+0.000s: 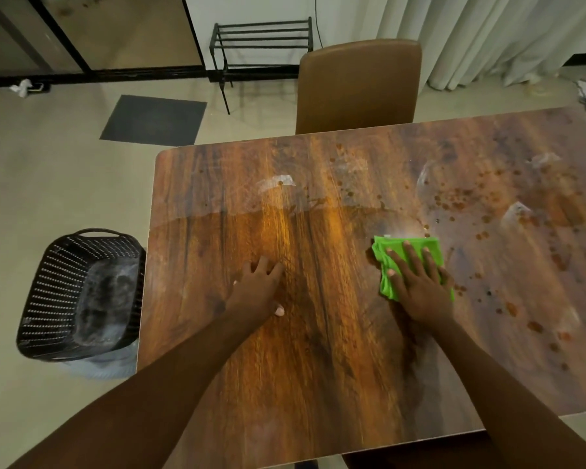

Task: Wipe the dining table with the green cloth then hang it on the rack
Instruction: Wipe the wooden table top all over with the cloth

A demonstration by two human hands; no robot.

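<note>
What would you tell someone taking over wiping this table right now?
Left hand: open, resting on the dining table, holding nothing.
Right hand: flat, pressing the folded green cloth onto the table, right of the middle.
Done: the left part looks free of spots.
Left: reddish-brown spots and pale smears cover the right side and far middle; wipe them, then hang the cloth on the black rack by the far wall.

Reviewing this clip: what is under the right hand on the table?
A folded green cloth lies under the right hand, whose straight fingers press it flat on the wooden dining table. Whether any stains sit beneath the cloth cannot be seen: it covers that patch.
</note>
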